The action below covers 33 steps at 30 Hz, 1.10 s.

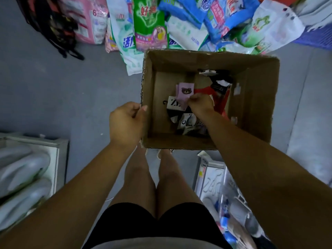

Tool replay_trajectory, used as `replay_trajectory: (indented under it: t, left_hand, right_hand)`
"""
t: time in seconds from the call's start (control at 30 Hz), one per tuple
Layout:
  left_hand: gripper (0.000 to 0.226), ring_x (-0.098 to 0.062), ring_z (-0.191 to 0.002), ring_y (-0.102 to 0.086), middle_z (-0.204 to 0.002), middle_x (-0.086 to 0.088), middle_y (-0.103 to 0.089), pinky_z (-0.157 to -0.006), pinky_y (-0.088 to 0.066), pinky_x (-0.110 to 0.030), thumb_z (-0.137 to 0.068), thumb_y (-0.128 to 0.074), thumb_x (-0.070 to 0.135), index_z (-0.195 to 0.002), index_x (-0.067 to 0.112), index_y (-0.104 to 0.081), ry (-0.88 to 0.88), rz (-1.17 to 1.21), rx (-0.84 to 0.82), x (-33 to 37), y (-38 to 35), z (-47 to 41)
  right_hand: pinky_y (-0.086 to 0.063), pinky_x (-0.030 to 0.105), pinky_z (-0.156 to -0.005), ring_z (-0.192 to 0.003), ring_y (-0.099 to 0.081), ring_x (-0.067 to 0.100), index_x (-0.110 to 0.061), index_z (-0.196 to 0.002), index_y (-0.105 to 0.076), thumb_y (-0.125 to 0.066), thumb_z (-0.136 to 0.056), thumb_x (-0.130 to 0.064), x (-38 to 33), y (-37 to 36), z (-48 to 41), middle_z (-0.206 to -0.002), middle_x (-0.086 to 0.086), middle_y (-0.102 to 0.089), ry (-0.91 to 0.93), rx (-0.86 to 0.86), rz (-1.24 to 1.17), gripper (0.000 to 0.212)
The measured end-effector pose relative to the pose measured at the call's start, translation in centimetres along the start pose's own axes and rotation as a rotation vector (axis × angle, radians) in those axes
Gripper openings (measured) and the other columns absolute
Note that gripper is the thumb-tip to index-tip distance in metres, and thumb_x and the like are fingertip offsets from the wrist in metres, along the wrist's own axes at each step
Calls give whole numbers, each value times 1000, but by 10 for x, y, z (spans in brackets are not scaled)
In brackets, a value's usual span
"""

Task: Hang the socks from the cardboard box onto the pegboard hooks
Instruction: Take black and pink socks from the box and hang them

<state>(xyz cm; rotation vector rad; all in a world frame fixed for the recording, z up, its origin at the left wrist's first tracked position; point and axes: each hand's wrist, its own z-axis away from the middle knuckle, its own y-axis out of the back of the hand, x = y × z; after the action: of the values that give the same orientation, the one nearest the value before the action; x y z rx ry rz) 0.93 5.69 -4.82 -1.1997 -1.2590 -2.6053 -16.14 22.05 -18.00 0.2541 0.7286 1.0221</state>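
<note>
Where detergent bags (150, 24) pile, grey floor (53, 87) — cardboard box (255, 97), socks (186, 90).

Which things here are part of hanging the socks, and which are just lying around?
For the job: cardboard box, pink bear socks, other socks in the box. The pegboard is not in view.
Lying about: detergent bags beyond the box, dark bag far left, white packs near left.

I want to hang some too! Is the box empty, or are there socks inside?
Not empty. Several sock packs lie in the open cardboard box; the right hand pinches the pink bear pack.
</note>
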Motion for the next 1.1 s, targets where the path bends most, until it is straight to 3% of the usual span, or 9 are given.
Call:
replay_trajectory:
  t: [0.13, 0.3, 0.4, 0.53, 0.67, 0.8, 0.9, 1.0, 1.1]
  left_hand:
    - [11, -2, -72, -67, -76, 7, -70, -67, -50, -8, -97, -67, 22, -88, 20, -73, 59, 76, -35, 4, 2, -2]
    - [10, 5, -73, -66, -76, 19, -67, -65, -46, -3, -97, -67, 23, -88, 23, -72, 74, 92, -55, 3, 4, -2]
    - [12, 0, -76, -67, -75, 15, -68, -65, -50, -8, -98, -66, 25, -88, 22, -72, 70, 67, -66, 1, 5, -3]
    - [18, -15, -74, -70, -78, -3, -73, -73, -59, -36, -98, -67, 26, -91, 11, -75, 67, 91, -89, -1, 8, -6]
    - [20, -19, -75, -71, -81, -7, -75, -76, -59, -46, -97, -68, 26, -94, 8, -76, 75, 112, -74, -3, 6, -7]
    - [20, -20, -74, -71, -81, -8, -75, -75, -59, -48, -97, -67, 25, -94, 7, -76, 75, 116, -61, -4, 4, -6]
    - [20, -19, -73, -70, -79, -6, -74, -73, -59, -47, -98, -66, 26, -93, 8, -76, 76, 107, -59, -3, 4, -5]
    - [21, -18, -74, -70, -79, -6, -73, -74, -60, -45, -98, -66, 26, -93, 8, -75, 71, 98, -58, -2, 5, -5]
    - [21, -16, -70, -68, -75, -4, -71, -70, -58, -38, -98, -65, 26, -92, 8, -75, 65, 93, -61, 0, 5, -6]
  right_hand:
    - [-52, 28, -80, -95, -62, 21, -11, -100, -69, -71, -89, -28, -1, -21, -27, -102, 5, -69, -85, 26, -120, 20]
    - [-55, 22, -65, -97, -62, 21, -9, -120, -57, -79, -79, -20, -12, -35, -34, -107, 3, -64, -138, 38, -262, 47]
    - [-47, 17, -64, -91, -61, 18, -8, -114, -63, -77, -84, -24, -11, -35, -35, -104, 2, -66, -120, 45, -188, 37]
    - [-36, 10, -43, -66, -56, 16, -14, -73, -58, -67, -94, -29, -2, -24, -24, -74, 1, -61, -54, 47, -40, 28]
    - [-36, 31, -99, -115, -52, 37, -7, -86, -69, -55, -100, -41, 19, -5, -11, -114, 22, -63, 89, 40, 350, 39]
    - [-23, 18, -92, -130, -43, 36, -1, -118, -69, -65, -97, -33, 26, 2, -13, -139, 21, -53, 160, -8, 472, 39]
    - [-35, 37, -109, -128, -47, 36, -6, -119, -69, -66, -95, -36, 18, 7, -18, -135, 17, -57, 126, -36, 534, 39]
    - [-48, 33, -94, -114, -59, 33, 4, -114, -68, -66, -97, -28, 13, 11, -19, -117, 19, -67, 84, -138, 455, 36]
    - [-30, 26, -61, -103, -57, 29, -2, -104, -71, -67, -96, -33, 9, 19, -9, -105, 14, -67, 76, -103, 507, 32]
